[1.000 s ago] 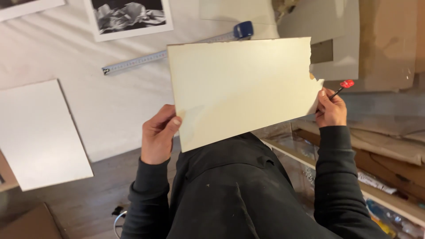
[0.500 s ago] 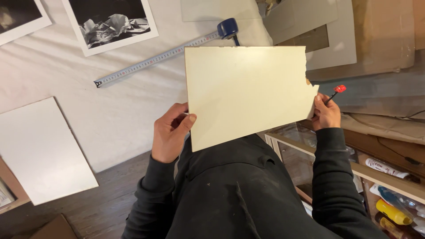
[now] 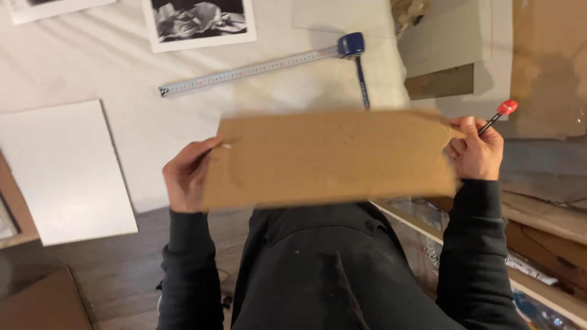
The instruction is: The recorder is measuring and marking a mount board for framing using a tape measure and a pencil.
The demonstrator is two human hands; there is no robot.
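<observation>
Both hands hold a brown cardboard sheet [image 3: 330, 160] above the lap, its long axis running left to right. Left hand [image 3: 186, 175] fingers clamp its left edge; right hand [image 3: 476, 150] pinches the right edge and a red-topped pencil [image 3: 500, 113].

packages: flat brown cardboard box [image 3: 40, 302], bottom-left floor; labels/signs/screens: none seen

A board [image 3: 330, 159] sits between both hands; behind it lies a tape measure [image 3: 257, 68], a white sheet [image 3: 58, 165] to its left.
</observation>
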